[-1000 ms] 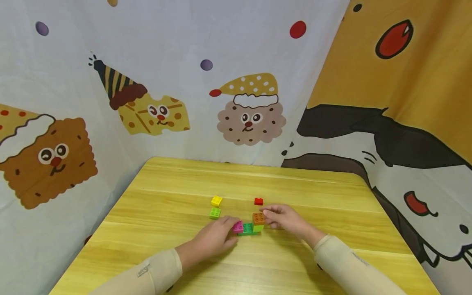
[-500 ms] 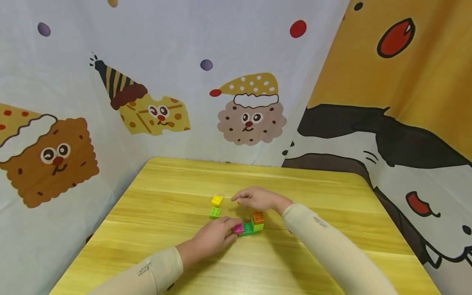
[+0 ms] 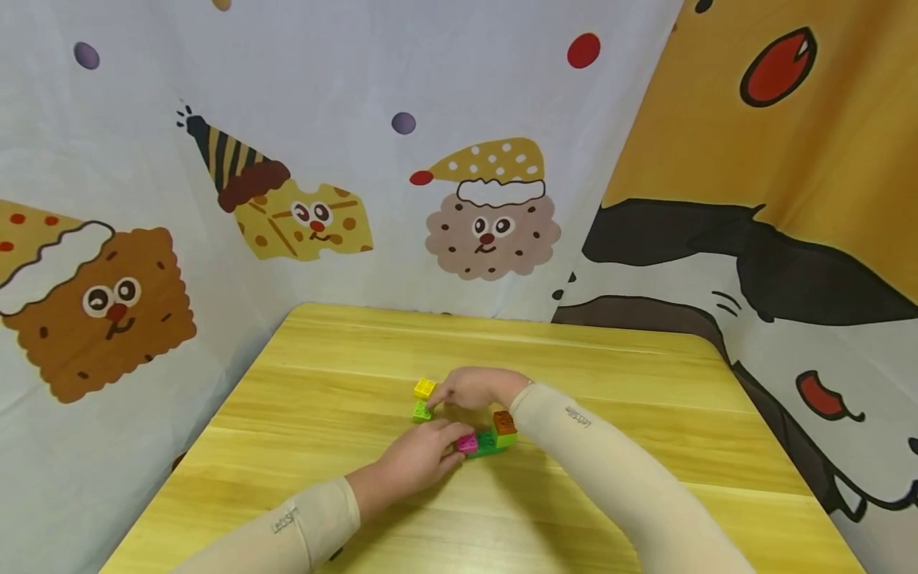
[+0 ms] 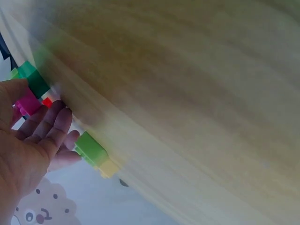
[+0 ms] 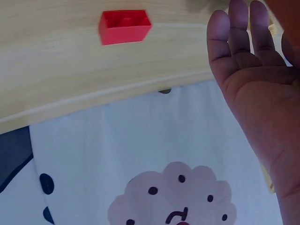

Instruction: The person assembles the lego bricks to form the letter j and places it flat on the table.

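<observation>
Left hand: thumb and finger pinch the pink brick.
Right hand: fingers relaxed, tips down and leftward beside the lime brick; nothing seen between them, contact cannot be told.
Cloth backdrop: white and orange, cartoon prints, behind the table.
Wooden table: yellowish grain, bears all the bricks.
Joined bricks: green base, pink brick on its left end; on its right end a yellow-green brick under an orange-brown brick.
Yellow brick: single, just beyond the lime brick.
Lime brick: single, on the table, left of the right hand's fingertips and beyond the left hand; right hand nearer; studded top looks square, no long axis to read.
Red brick: single, narrow, hollow side showing; out of sight in the head view.
</observation>
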Available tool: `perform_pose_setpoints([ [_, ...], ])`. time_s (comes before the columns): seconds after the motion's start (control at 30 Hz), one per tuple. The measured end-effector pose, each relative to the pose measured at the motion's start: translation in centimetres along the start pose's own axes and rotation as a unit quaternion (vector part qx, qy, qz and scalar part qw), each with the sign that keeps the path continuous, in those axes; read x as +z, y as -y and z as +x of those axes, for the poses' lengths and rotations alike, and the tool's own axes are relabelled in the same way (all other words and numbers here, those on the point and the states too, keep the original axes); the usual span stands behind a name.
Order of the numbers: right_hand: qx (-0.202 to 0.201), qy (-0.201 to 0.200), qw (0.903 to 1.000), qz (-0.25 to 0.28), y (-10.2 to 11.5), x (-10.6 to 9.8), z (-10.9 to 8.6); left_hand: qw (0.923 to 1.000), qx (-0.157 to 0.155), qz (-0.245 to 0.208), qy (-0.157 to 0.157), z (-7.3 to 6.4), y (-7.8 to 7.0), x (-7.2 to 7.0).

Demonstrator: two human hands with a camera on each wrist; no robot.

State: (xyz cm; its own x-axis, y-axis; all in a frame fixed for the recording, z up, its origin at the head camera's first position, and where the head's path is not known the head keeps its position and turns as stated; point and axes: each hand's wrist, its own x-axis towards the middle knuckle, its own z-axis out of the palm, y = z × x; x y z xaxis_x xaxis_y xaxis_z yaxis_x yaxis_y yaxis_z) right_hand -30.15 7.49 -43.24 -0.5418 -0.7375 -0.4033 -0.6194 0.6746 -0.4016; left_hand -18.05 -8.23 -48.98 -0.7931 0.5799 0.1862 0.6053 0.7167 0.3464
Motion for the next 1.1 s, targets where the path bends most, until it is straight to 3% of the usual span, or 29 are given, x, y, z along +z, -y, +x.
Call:
perform_pose_setpoints([
  [0.13, 0.011, -0.008, 0.9998, -0.015, -1.1, 0.1, -1.0, 1.0, 0.005, -0.005, -0.002, 0.2, 0.0, 0.1],
  [0.27, 0.023, -0.023, 0.9995, 0.005, -3.2, 0.2, -2.7, 0.9999, 0.007, -0.007, -0.006, 0.3, 0.0, 0.1],
  [0.5, 0.069, -0.065, 0.9935, 0.063, -7.3, 1.2, -7.8, 0.9994, -0.026, -0.024, 0.005, 0.6, 0.0, -0.1],
  [0.73, 0.072, -0.12, 0.9861, 0.09, -10.1, 3.2, -12.4, 0.9987, -0.048, -0.017, 0.006, 1.4, 0.1, 0.4],
  [0.9, 0.087, -0.172, 0.9742, 0.118, -10.6, 4.4, -13.0, 0.9956, -0.081, -0.043, 0.023, 2.2, 0.2, 0.8],
  [1.1, 0.158, -0.236, 0.9498, 0.131, -9.6, 5.8, -12.1, 0.9863, -0.112, -0.117, 0.031, 3.3, 0.5, 1.0],
])
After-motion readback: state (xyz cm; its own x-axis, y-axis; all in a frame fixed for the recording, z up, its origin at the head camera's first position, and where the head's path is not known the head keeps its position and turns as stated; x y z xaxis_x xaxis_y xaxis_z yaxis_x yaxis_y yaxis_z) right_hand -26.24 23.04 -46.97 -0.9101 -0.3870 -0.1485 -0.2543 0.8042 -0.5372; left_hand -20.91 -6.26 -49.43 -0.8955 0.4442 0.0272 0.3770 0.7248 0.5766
